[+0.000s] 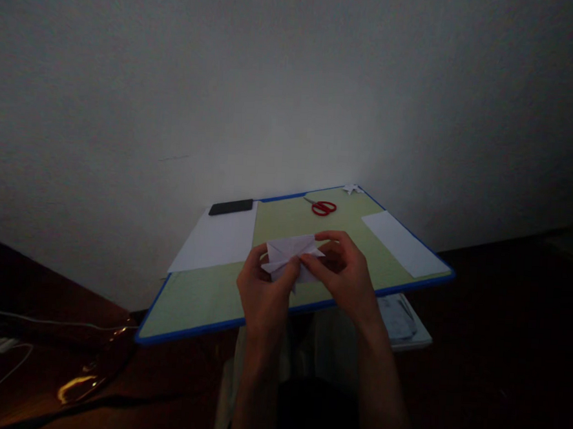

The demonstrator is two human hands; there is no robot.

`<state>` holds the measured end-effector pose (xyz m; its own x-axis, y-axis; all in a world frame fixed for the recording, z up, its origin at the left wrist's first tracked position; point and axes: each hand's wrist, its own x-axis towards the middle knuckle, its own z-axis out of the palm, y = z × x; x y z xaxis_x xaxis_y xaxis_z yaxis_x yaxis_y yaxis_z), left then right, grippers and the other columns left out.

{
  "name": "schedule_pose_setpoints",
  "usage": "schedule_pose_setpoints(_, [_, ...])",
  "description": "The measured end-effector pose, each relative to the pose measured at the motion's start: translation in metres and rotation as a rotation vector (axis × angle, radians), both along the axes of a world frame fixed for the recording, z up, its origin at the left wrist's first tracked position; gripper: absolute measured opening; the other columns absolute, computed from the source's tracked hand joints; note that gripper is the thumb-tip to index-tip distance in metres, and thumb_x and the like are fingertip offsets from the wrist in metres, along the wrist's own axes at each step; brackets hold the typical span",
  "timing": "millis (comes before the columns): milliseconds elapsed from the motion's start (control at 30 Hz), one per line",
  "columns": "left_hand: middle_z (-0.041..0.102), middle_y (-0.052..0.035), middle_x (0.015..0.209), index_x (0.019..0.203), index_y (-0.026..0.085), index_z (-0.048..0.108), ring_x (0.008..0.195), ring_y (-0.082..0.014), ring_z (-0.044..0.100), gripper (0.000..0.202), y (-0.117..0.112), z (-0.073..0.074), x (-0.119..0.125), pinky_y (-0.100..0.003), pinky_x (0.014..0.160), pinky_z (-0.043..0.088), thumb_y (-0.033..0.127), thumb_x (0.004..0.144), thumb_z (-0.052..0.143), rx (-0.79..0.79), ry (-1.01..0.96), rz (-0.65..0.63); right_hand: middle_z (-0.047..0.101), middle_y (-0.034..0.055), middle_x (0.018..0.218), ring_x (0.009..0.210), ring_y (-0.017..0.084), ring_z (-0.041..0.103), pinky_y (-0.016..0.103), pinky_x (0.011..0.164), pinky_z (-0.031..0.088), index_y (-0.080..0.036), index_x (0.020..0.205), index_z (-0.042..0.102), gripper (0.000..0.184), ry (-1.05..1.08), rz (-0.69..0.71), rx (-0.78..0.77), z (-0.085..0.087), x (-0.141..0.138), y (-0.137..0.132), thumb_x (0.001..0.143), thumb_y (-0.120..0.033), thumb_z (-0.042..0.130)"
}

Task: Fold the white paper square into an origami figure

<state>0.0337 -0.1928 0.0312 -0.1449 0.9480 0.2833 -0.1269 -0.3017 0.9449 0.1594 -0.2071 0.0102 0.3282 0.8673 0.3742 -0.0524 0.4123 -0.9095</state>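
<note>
A folded piece of white paper (291, 247), creased and with pointed flaps at its sides, is held between both hands above the near part of the table. My left hand (267, 288) grips its left side, thumb pressed on the front near the middle. My right hand (344, 273) pinches the right side, its thumb meeting the left thumb at the centre and its index finger along the top right corner. The fingers behind the paper are partly hidden.
On the blue-edged, pale green table (198, 306) lie red-handled scissors (323, 208), a small folded paper star (352, 189), a white sheet (217, 242) with a dark flat device (231, 206), and a paper strip (405, 244). A wall stands behind. Cables (57, 321) run at lower left.
</note>
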Motion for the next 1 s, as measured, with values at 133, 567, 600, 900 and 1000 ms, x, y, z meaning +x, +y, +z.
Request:
schedule_pose_setpoints(133, [0.079,-0.003,0.08,0.099,0.016,0.072,0.064,-0.0158,0.072,0.032,0.0,0.0,-0.001,-0.021,0.055,0.054,0.022,0.07,0.086,0.045,0.04,0.016,0.072,0.0006,0.076,0.067,0.016,0.067,0.026,0.06,0.054,-0.02,0.085,0.072,0.022,-0.059,0.002,-0.048,0.0,0.005,-0.001,0.08,-0.037,0.083])
schedule_pose_setpoints(567, [0.08,-0.0042,0.084,0.103,0.016,0.07,0.069,-0.0186,0.076,0.037,-0.001,0.005,-0.001,-0.023,0.057,0.058,0.023,0.071,0.087,0.074,0.042,-0.043,0.07,-0.0004,0.078,0.069,0.014,0.065,0.022,0.057,0.052,-0.02,0.081,0.071,0.02,-0.078,-0.023,-0.034,0.006,0.006,-0.006,0.082,-0.037,0.081])
schedule_pose_setpoints(600, [0.08,-0.0043,0.084,0.103,0.016,0.069,0.068,-0.0188,0.076,0.037,-0.001,0.005,-0.001,-0.023,0.056,0.058,0.023,0.071,0.087,0.076,0.046,-0.048,0.069,-0.0007,0.077,0.067,0.013,0.063,0.022,0.055,0.051,-0.019,0.079,0.07,0.022,-0.085,-0.021,-0.037,0.006,0.006,-0.006,0.082,-0.038,0.081])
schedule_pose_setpoints(900, [0.078,-0.0019,0.08,0.101,0.016,0.068,0.067,-0.017,0.075,0.034,-0.003,0.005,-0.005,-0.021,0.055,0.056,0.022,0.073,0.085,0.072,0.089,-0.059,0.07,-0.001,0.074,0.063,0.012,0.067,0.023,0.06,0.054,-0.019,0.082,0.073,0.017,-0.191,0.036,0.011,0.008,0.014,-0.012,0.093,-0.03,0.067])
schedule_pose_setpoints(1000, [0.079,-0.0022,0.084,0.101,0.017,0.071,0.065,-0.0146,0.072,0.032,-0.001,0.005,-0.011,-0.02,0.055,0.054,0.025,0.074,0.087,0.062,0.159,-0.117,0.069,-0.0013,0.073,0.062,0.012,0.065,0.022,0.058,0.051,-0.019,0.082,0.072,0.018,-0.248,0.025,0.014,0.008,0.015,-0.013,0.094,-0.031,0.066])
